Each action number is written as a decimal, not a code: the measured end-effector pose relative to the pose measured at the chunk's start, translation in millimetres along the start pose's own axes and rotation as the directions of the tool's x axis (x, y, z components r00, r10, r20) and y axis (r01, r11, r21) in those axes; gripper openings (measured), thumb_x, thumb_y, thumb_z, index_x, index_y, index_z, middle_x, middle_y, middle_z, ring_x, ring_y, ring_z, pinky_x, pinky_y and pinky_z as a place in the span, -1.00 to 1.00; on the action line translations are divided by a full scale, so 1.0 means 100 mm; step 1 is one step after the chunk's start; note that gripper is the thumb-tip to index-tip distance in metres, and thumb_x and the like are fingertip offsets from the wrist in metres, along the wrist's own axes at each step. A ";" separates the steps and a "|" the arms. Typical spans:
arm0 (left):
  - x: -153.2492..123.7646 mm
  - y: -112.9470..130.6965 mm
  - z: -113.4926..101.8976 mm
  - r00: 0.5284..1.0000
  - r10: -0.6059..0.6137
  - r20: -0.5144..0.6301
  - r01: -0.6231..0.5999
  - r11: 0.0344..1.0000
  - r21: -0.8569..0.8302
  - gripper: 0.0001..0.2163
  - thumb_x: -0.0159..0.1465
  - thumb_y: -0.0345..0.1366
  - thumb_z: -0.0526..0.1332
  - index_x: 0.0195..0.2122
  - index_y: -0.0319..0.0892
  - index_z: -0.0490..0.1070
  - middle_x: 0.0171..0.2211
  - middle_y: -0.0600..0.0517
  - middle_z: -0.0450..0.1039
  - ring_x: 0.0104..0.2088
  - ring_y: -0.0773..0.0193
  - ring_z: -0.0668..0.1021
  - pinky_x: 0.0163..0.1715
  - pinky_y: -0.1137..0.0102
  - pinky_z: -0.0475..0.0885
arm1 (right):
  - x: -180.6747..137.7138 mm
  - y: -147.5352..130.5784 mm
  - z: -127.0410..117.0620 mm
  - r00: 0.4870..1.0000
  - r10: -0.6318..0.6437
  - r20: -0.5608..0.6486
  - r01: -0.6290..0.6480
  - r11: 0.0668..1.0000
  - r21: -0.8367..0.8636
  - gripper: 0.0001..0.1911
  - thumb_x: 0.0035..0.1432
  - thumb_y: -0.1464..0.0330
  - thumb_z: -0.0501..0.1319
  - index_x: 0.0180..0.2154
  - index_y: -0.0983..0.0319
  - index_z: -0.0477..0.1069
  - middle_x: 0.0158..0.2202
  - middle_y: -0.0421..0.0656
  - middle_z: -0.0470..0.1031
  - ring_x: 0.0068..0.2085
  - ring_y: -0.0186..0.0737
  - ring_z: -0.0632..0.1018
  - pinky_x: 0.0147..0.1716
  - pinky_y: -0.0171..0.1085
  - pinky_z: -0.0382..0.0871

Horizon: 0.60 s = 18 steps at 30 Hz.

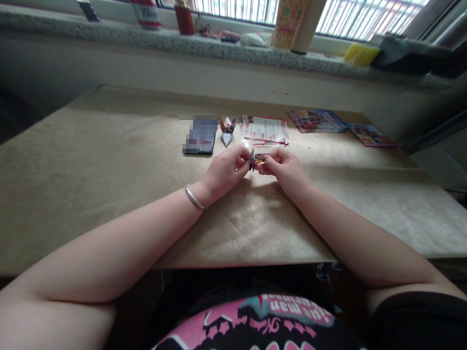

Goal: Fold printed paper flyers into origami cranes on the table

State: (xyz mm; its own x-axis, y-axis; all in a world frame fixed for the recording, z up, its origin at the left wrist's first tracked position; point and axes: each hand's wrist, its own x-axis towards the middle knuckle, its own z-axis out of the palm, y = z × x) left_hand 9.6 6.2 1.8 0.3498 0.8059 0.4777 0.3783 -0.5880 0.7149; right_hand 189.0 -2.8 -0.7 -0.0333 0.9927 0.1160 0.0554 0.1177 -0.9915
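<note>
Above the middle of the table, my left hand and my right hand pinch a small piece of folded colourful paper between them. The left fingers close on its narrow, dark upright edge, the right fingers on its red and yellow side. Part of the paper is hidden by my fingertips. Just beyond my left hand stands a folded paper figure with pointed tips, grey at the front and patterned red behind. Behind my hands lies a loose stack of printed sheets with red borders.
Left of the paper figure lies a phone, partly blurred out. Colourful printed booklets and another booklet rest at the back right. A stone windowsill behind the table bears bottles, a red container and a yellow item.
</note>
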 end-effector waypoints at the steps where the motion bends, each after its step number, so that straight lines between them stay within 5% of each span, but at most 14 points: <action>1: 0.00 -0.01 0.01 0.999 -0.033 -0.001 0.033 0.999 -0.035 -0.96 0.24 -0.38 0.23 -0.33 -0.17 0.36 -0.38 0.07 0.47 -0.38 0.36 0.50 -0.35 0.46 0.40 | 0.00 0.00 0.00 1.000 -0.007 -0.007 0.007 1.000 -0.004 -0.51 -0.01 -0.03 0.37 -0.43 0.15 0.20 -0.47 -0.25 0.48 -0.35 -0.25 0.62 -0.32 -0.22 0.57; 5: 0.01 -0.07 0.04 0.990 -0.143 0.003 0.142 0.978 -0.150 -0.88 0.19 -0.34 0.27 -0.36 -0.18 0.30 -0.41 0.09 0.47 -0.42 0.36 0.52 -0.38 0.46 0.41 | 0.00 0.02 0.01 0.999 -0.036 -0.029 0.035 0.999 -0.012 -0.52 -0.05 0.02 0.39 -0.47 0.16 0.18 -0.49 -0.29 0.44 -0.37 -0.30 0.59 -0.27 -0.21 0.57; 10: 0.02 -0.08 0.04 0.991 -0.131 0.037 0.136 0.954 -0.268 -0.90 0.23 -0.30 0.24 -0.32 -0.18 0.34 -0.33 0.03 0.50 -0.29 0.29 0.57 -0.20 0.38 0.48 | 0.00 0.03 0.01 0.999 -0.042 -0.011 0.042 0.999 -0.016 -0.59 -0.05 0.09 0.38 -0.46 0.16 0.21 -0.48 -0.33 0.40 -0.40 -0.36 0.54 -0.24 -0.21 0.57; 15: 0.01 -0.01 0.00 0.992 -0.123 0.026 0.125 0.985 -0.122 -0.92 0.24 -0.31 0.21 -0.37 -0.17 0.36 -0.43 0.07 0.46 -0.38 0.33 0.51 -0.38 0.46 0.40 | -0.01 0.02 0.00 0.999 -0.045 -0.015 0.044 0.998 -0.035 -0.62 -0.02 0.14 0.35 -0.48 0.16 0.18 -0.50 -0.33 0.36 -0.39 -0.35 0.53 -0.22 -0.18 0.57; 18: 0.03 -0.05 0.00 0.984 -0.176 0.025 0.178 0.968 -0.174 -0.88 0.19 -0.33 0.24 -0.42 -0.16 0.29 -0.52 0.13 0.39 -0.48 0.38 0.46 -0.46 0.49 0.33 | 0.00 0.03 0.00 0.997 -0.060 -0.048 0.058 0.998 -0.026 -0.62 0.00 0.16 0.32 -0.49 0.15 0.13 -0.48 -0.32 0.37 -0.36 -0.33 0.54 -0.20 -0.17 0.57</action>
State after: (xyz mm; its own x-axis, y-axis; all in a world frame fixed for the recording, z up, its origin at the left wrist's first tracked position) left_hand 8.9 11.2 -0.3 0.2992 0.8949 0.3310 0.2795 -0.4139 0.8664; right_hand 189.2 -2.6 -3.6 0.0111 0.9840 0.1776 0.0795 0.1761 -0.9811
